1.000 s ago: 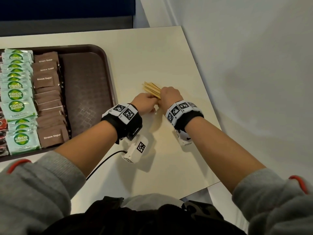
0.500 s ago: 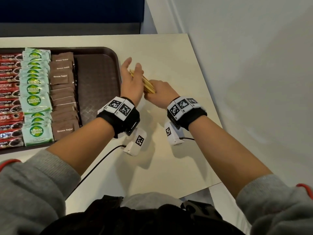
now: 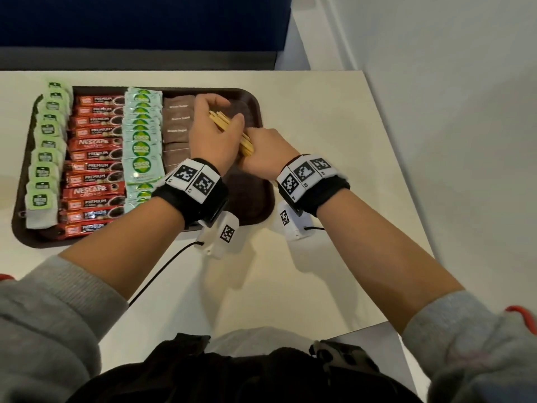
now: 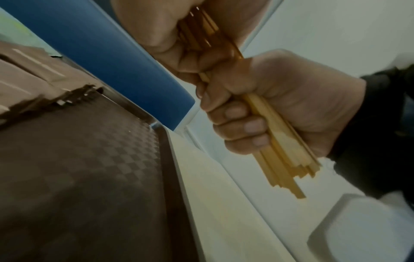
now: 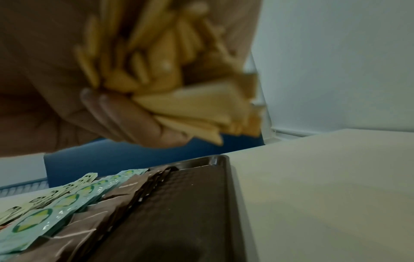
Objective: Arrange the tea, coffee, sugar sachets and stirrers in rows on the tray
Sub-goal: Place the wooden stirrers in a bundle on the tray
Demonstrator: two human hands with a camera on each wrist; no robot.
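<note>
A brown tray (image 3: pixel 263 199) holds rows of green tea bags (image 3: pixel 43 158), red coffee sticks (image 3: pixel 93 167), teal sachets (image 3: pixel 141 146) and brown sugar sachets (image 3: pixel 177 120). A bundle of wooden stirrers (image 3: pixel 220 122) hangs above the tray's bare right strip, held by both hands. My left hand (image 3: pixel 216 126) grips the far end of the bundle and my right hand (image 3: pixel 263 154) grips the near end. In the left wrist view my right hand (image 4: pixel 257 124) is fisted round the stirrers (image 4: pixel 282 152), well above the tray (image 4: pixel 89 159). The right wrist view shows the stirrers (image 5: pixel 179 74) blurred over the tray (image 5: pixel 179 203).
The white table (image 3: pixel 334 135) runs on to the right of the tray and ends at an edge near a pale wall (image 3: pixel 450 82). A blue panel (image 3: pixel 145 21) stands behind the table. A black cable (image 3: pixel 162 269) trails from my left wrist across the table's front.
Both hands lifted the stirrer bundle off the table and carried it left, over the tray's bare right side. My left hand, open half a second ago, now grips it. The head view swung left.
</note>
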